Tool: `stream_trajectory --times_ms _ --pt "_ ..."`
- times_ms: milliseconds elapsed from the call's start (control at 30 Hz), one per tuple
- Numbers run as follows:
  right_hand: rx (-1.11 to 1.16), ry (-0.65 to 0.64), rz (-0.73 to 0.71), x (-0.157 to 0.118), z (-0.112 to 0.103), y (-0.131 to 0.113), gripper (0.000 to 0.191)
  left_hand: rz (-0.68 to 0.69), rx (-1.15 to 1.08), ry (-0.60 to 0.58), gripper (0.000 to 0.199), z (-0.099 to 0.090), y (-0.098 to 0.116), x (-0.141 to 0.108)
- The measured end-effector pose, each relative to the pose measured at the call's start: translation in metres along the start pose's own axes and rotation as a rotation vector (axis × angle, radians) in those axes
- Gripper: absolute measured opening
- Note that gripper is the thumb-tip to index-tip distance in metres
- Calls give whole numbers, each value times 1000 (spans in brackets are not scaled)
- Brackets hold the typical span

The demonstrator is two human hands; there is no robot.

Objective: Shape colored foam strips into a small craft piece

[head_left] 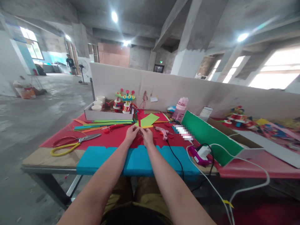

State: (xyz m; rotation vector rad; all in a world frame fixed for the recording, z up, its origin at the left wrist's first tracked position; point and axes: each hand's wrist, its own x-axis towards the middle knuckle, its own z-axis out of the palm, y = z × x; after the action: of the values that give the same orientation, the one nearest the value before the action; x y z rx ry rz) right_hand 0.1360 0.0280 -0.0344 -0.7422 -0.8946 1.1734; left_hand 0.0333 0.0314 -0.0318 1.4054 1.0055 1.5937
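My left hand (pixel 132 132) and my right hand (pixel 147 134) meet at the middle of the table, both closed, fingertips pinched close together. Between them are two narrow paper strips: a red strip (pixel 139 123) points away from me, and a yellow strip (pixel 148 126) runs to the right. The fingers cover the spot where the strips meet. Just beyond lies a lime-green paper sheet (pixel 149 119). A pink hot glue gun (pixel 164 132) rests right of my right hand. Red-handled pliers or scissors (pixel 112 127) lie left of my left hand.
Large scissors (pixel 75 144) lie at the left, near coloured paper strips (pixel 105 122). A box (pixel 109 115) holds paper cups and cup figures. At the right are a pink bottle (pixel 181 107), a green-sided box (pixel 211 137), a purple power strip (pixel 199 155) and loose cables.
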Motion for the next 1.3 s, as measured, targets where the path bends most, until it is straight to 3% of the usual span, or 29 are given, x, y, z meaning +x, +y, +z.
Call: stream_trajectory --times_ms 867,1300 --pt "-76 22 -10 2 -2 2 33 -107 -25 -9 36 0 6 -3" --pt "-177 175 -90 4 -8 -7 32 -58 79 75 26 -4 4 -1"
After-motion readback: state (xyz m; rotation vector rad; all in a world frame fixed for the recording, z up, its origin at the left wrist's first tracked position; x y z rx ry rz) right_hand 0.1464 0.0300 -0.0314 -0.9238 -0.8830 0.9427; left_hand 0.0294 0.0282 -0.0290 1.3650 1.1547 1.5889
